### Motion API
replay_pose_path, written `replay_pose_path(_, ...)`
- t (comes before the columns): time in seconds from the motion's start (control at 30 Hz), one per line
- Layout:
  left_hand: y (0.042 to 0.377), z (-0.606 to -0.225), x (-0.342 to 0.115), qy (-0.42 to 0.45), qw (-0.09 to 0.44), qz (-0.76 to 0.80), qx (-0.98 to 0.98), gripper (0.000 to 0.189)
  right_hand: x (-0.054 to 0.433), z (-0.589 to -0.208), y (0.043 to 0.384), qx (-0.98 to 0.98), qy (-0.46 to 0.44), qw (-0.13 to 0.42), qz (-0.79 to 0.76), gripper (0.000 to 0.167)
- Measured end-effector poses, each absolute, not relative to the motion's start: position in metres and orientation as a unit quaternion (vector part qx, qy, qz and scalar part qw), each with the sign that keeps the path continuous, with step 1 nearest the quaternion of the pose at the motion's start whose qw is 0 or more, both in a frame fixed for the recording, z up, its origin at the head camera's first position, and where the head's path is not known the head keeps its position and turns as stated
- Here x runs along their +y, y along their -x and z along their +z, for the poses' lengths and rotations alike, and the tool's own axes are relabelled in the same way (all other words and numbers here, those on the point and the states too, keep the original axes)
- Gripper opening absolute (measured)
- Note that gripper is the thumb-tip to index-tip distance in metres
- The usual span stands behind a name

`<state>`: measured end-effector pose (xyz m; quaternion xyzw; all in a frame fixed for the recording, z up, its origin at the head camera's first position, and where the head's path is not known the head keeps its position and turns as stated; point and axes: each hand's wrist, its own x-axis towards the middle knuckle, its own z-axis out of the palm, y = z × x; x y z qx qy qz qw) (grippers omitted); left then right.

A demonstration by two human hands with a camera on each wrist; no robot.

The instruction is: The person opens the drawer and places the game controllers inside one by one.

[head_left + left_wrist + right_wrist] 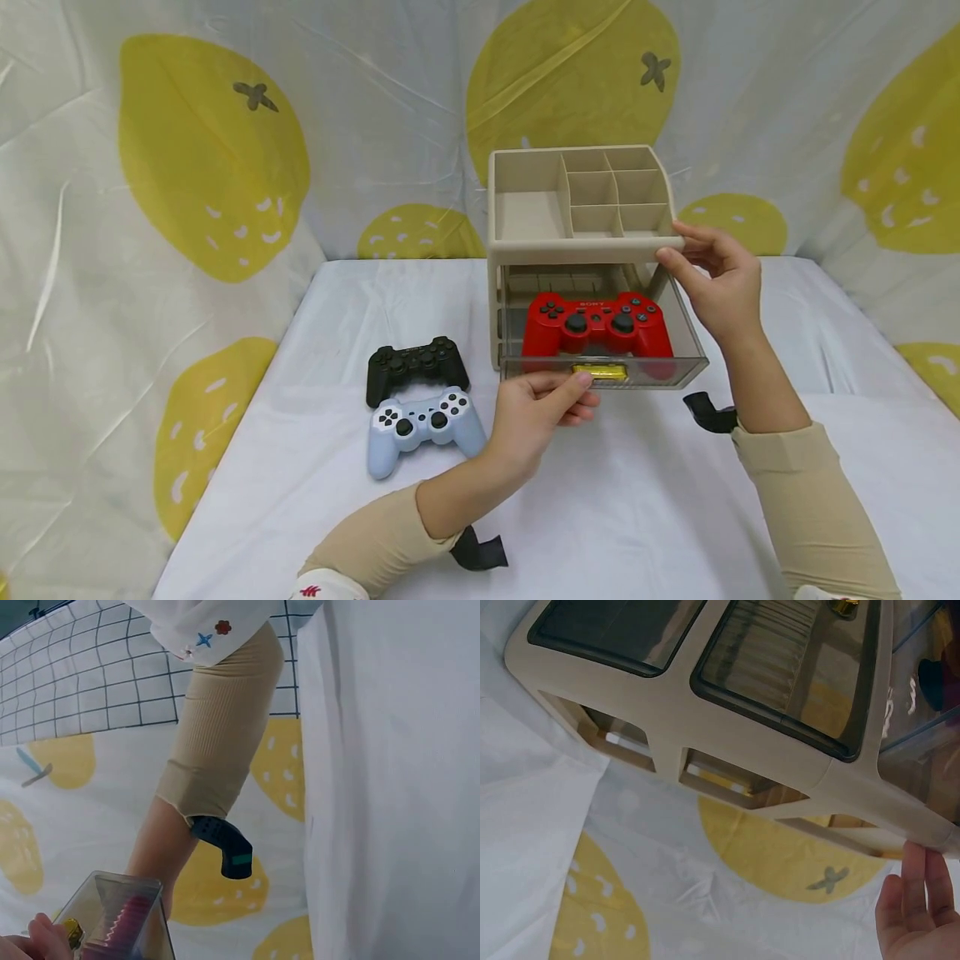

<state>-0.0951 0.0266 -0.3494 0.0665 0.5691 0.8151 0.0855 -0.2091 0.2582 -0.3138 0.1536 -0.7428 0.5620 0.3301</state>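
Note:
A beige desktop organizer (585,250) stands on the table with a clear drawer (660,375) pulled out at the front. Inside the drawer lies a red game controller (597,321). My left hand (528,417) pinches the gold handle (609,372), thumb on top and fingers beneath. Thumb and fingers of my right hand (723,283) grip the organizer's top right corner; the right wrist view shows fingers (915,885) at its edge. To the left, a black controller (381,371) lies just behind a light blue controller (386,450).
The organizer's top has several compartments (532,212). Black straps (480,552) hang by both wrists. A lemon-print cloth (375,125) rises behind and beside the white-covered table (285,442). A wire grid (112,682) shows in the left wrist view.

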Motion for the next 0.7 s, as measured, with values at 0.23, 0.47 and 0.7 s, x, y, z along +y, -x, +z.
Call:
replay_pose_path(0.23, 0.094, -0.351, 0.031, -0.068, 0.050, 0.833, 0.547, 0.022, 0.257, -0.312, 0.208, -0.741, -0.153, 0.328, 0.566, 0.032)
replay_pose_path(0.47, 0.099, -0.350, 0.034, -0.067, 0.036, 0.834, 0.547, 0.020, 0.257, -0.312, 0.209, -0.742, -0.149, 0.328, 0.565, 0.032)
replay_pose_path(0.7, 0.110, -0.347, 0.033, -0.063, 0.024, 0.834, 0.547, 0.020, 0.257, -0.314, 0.210, -0.726, -0.157, 0.330, 0.583, 0.032)
